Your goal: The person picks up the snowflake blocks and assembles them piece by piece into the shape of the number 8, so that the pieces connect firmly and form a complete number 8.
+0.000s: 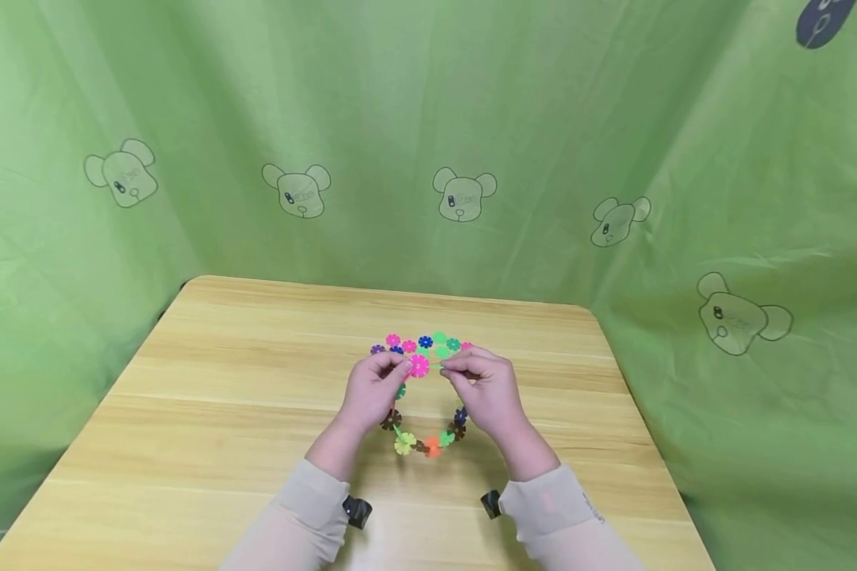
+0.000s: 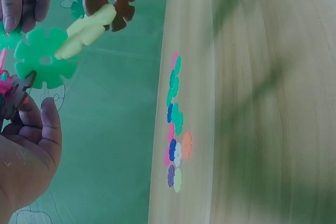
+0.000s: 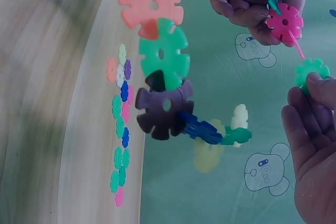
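Observation:
A chain of interlocking plastic snowflake discs hangs as a loop below both hands, with an orange disc [image 1: 432,447] at its bottom. My left hand [image 1: 370,390] pinches the chain by a bright pink disc [image 1: 419,365]. Facing it, my right hand [image 1: 489,395] pinches a green disc [image 3: 311,73] between thumb and fingers. A thin pink disc seen edge-on [image 3: 296,45] bridges the green disc and the pink one. In the left wrist view, a green disc [image 2: 46,59], a pale yellow one [image 2: 86,32] and a brown one [image 2: 110,1] follow along the chain.
Loose discs, among them a blue one [image 1: 425,342] and a pink one [image 1: 393,340], lie grouped on the wooden table [image 1: 257,349] beyond the hands. Green curtain [image 1: 400,95] with printed bear heads surrounds the table's back and sides.

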`<state>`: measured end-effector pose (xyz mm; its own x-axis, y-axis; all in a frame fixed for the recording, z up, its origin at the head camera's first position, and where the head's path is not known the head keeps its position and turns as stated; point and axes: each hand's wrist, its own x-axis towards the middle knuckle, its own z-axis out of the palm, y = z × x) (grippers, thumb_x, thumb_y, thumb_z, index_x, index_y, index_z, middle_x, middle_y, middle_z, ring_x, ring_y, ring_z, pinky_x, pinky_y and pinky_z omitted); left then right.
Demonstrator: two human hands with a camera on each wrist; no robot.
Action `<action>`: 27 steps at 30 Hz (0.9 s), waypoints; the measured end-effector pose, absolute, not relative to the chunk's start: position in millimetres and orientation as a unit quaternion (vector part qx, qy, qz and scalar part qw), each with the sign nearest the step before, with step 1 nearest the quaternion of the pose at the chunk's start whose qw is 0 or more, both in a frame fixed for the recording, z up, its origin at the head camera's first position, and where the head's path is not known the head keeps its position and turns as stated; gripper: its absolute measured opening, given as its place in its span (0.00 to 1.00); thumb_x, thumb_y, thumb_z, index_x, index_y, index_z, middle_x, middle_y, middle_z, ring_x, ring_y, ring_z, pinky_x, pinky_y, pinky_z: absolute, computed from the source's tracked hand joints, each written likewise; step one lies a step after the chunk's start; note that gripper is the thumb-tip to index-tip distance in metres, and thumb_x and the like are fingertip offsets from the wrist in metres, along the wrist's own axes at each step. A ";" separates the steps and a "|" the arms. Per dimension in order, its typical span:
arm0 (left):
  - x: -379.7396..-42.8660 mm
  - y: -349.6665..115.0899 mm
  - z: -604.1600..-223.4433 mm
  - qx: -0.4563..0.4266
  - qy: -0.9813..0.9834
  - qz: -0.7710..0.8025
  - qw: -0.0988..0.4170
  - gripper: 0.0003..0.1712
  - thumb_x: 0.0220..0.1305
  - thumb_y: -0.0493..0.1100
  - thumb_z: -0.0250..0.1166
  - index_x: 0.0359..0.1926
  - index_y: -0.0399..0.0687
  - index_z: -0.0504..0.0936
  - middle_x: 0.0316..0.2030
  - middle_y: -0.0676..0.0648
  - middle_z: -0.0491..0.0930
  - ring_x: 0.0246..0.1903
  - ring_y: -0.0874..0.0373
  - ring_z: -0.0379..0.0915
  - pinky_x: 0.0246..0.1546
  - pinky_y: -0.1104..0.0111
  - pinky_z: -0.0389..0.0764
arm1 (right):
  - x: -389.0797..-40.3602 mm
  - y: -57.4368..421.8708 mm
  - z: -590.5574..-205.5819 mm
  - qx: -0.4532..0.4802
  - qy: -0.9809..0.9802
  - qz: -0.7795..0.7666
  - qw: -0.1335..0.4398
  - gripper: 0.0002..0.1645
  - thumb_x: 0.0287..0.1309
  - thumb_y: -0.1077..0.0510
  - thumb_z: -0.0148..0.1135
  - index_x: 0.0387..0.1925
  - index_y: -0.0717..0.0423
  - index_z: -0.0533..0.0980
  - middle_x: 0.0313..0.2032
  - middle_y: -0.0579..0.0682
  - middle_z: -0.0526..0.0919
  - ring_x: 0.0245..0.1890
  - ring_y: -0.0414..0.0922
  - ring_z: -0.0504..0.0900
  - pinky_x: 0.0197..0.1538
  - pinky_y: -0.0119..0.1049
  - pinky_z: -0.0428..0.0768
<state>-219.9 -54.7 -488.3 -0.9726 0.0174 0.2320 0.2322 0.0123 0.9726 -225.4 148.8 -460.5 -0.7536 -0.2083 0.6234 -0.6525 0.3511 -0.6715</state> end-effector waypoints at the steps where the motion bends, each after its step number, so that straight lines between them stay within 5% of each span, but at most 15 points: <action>1: -219.7 -54.7 -488.2 -0.089 -0.705 -0.699 0.076 0.07 0.73 0.35 0.66 0.42 0.31 0.85 0.26 0.50 0.77 0.24 0.62 0.69 0.28 0.73 0.77 | -225.2 148.5 -460.5 0.270 -0.792 0.501 0.221 0.10 0.55 0.78 0.73 0.34 0.63 0.89 0.34 0.54 0.90 0.34 0.49 0.89 0.41 0.29 0.87; 13: -218.2 -54.4 -486.6 -0.087 -0.704 -0.702 0.068 0.08 0.74 0.34 0.65 0.42 0.30 0.85 0.26 0.50 0.77 0.23 0.63 0.69 0.26 0.73 0.76 | -223.5 150.4 -460.0 0.213 -0.812 0.515 0.174 0.06 0.59 0.73 0.74 0.34 0.62 0.89 0.35 0.55 0.90 0.33 0.49 0.88 0.39 0.30 0.87; 27: -217.8 -52.2 -487.3 -0.098 -0.717 -0.685 0.078 0.07 0.73 0.34 0.67 0.39 0.30 0.86 0.27 0.45 0.80 0.23 0.63 0.70 0.28 0.74 0.77 | -224.6 148.6 -461.3 0.325 -0.837 0.334 0.288 0.10 0.53 0.75 0.76 0.34 0.61 0.89 0.35 0.50 0.89 0.36 0.47 0.89 0.44 0.36 0.89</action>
<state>-217.8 -52.2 -487.3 -0.9687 0.0338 0.2459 0.2472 0.0412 0.9681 -224.6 148.6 -461.3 -0.6225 -0.3523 0.6988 -0.7366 0.5654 -0.3712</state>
